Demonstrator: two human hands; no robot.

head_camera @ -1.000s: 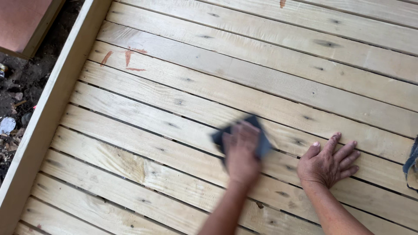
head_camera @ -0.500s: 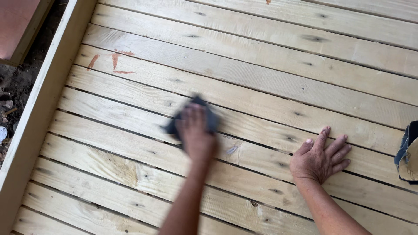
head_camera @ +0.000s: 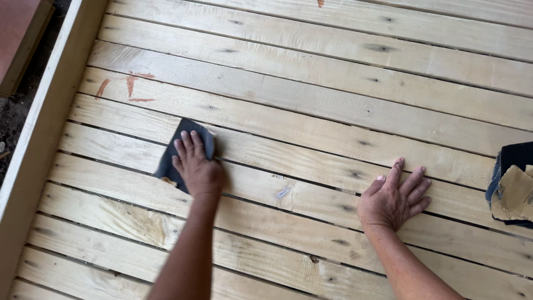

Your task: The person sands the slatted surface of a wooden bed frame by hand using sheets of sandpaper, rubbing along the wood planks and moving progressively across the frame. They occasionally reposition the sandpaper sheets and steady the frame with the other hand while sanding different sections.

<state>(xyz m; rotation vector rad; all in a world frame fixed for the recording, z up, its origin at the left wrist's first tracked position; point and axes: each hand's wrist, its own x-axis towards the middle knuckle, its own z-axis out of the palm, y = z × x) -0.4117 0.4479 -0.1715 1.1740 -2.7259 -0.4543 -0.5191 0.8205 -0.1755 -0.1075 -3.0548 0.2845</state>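
My left hand (head_camera: pixel 197 166) presses down on a dark sheet of sandpaper (head_camera: pixel 173 153) that lies on pale wooden planks (head_camera: pixel 311 94). The fingers spread over the sheet, and its dark corners stick out above and left of the hand. My right hand (head_camera: pixel 391 197) rests flat on a plank further right, fingers apart and holding nothing. The planks run side by side with narrow dark gaps between them.
Red marks (head_camera: pixel 130 86) are drawn on a plank above the left hand. A pale frame board (head_camera: pixel 44 128) borders the planks on the left, with dirt ground (head_camera: pixel 11 122) and a red-brown panel (head_camera: pixel 16 33) beyond. More folded sandpaper (head_camera: pixel 513 186) lies at the right edge.
My left hand has slid the sandpaper leftward along the planks, away from my right hand. The right hand has stayed flat in about the same place.
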